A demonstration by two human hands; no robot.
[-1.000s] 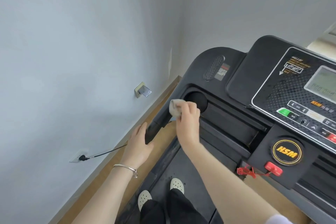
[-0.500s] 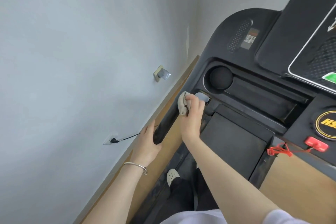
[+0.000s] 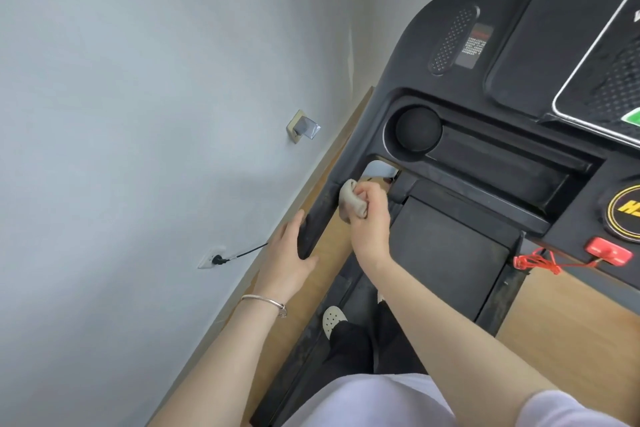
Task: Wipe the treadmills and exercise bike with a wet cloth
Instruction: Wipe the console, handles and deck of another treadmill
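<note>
You stood on the treadmill facing its black console, and your right hand gripped the bunched, greyish wet cloth, pressing it against the inner side of the left handrail where that rail joins the console. The rail's long axis ran from the console back and down toward you, so the unwiped length probably lay between the cloth and your left hand, the hand nearer the rail's free end. That hand rested on the end with fingers straight along the outer side and thumb underneath, steadying rather than clenching. The rail looked matte, smooth and rounded; the cloth looked soft, crumpled and soiled at one edge.
</note>
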